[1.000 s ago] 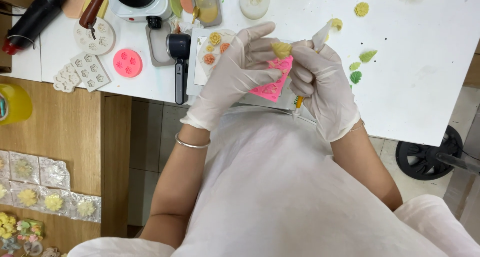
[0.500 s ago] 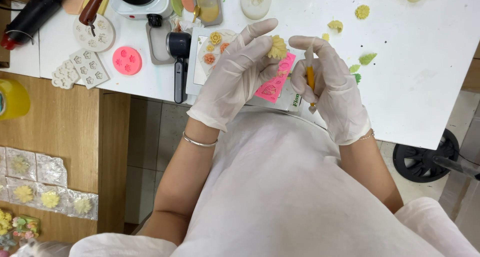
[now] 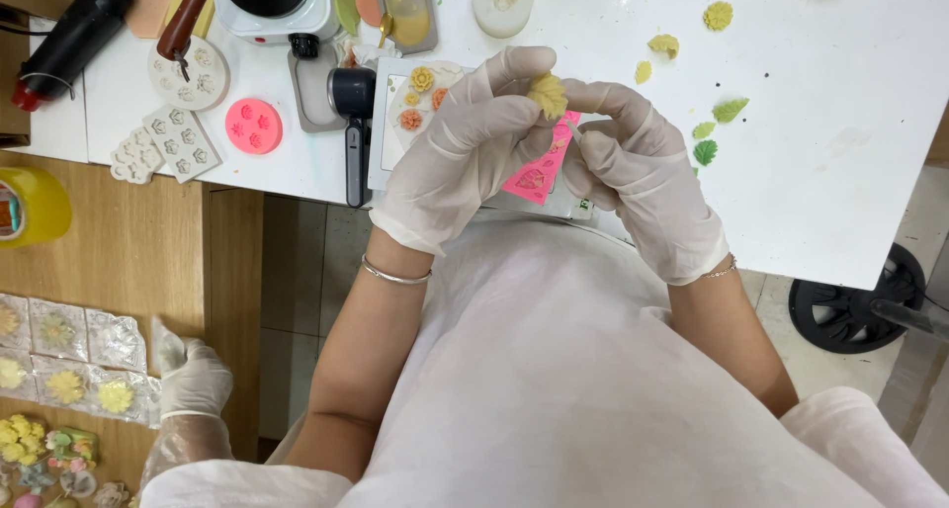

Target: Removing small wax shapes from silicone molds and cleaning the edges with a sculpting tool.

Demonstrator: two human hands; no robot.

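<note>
While both gloved hands meet above the white tabletop [image 3: 840, 152], left hand [image 3: 474, 142] pinches a pale yellow moulded flower [image 3: 547, 95]; right hand [image 3: 633, 162] grips a thin tool [image 3: 573, 130] beside it.

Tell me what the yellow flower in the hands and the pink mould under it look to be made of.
Yellow flower: likely wax or soap, matte and opaque with soft moulded petals; can't tell which. Pink mould: probably silicone, a smooth, thin strip with pressed-in shapes.
</note>
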